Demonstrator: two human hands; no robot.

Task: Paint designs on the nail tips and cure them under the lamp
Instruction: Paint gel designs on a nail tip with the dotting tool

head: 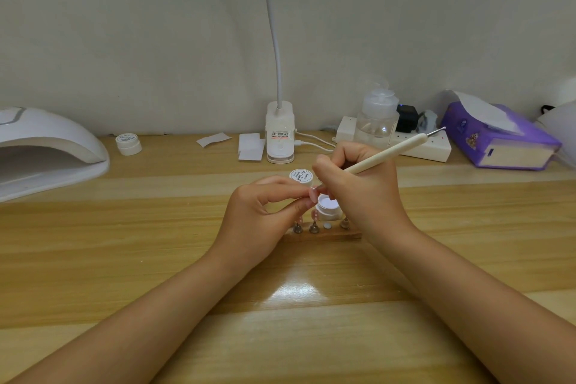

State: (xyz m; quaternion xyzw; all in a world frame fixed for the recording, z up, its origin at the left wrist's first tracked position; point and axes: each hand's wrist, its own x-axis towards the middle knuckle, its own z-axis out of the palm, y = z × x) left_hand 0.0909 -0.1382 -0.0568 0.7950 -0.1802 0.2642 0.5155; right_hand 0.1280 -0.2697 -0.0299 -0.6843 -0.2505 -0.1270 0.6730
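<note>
Painting step, I judge: my left hand (pixel 265 206) pinches a small pink nail tip (pixel 312 193) between thumb and fingers, held up just above the open gel pot (pixel 328 207). My right hand (pixel 358 187) grips the cream-handled brush (pixel 388 153) like a pen, working end down at the tip, metal dotting end pointing up-right. Bristles are hidden behind my fingers, so I can't tell whether they touch the nail.

The wooden holder (pixel 324 235) sits just in front of the pot, with other tips on metal stands and one spot bare. The pot's lid (pixel 301 176) lies just behind.

Next move, my guess: finish the stroke with a steady hand, reseat the tip on the bare spot, then carry it over to the curing lamp (pixel 46 150), well apart at far left.

Surface: light wooden table (pixel 156 259) against a plain wall. At the back are a clip desk lamp (pixel 280 137), a second closed pot (pixel 128 143), a pump bottle (pixel 377 115), a power strip (pixel 433 146) and a purple tissue pack (pixel 498 137).
</note>
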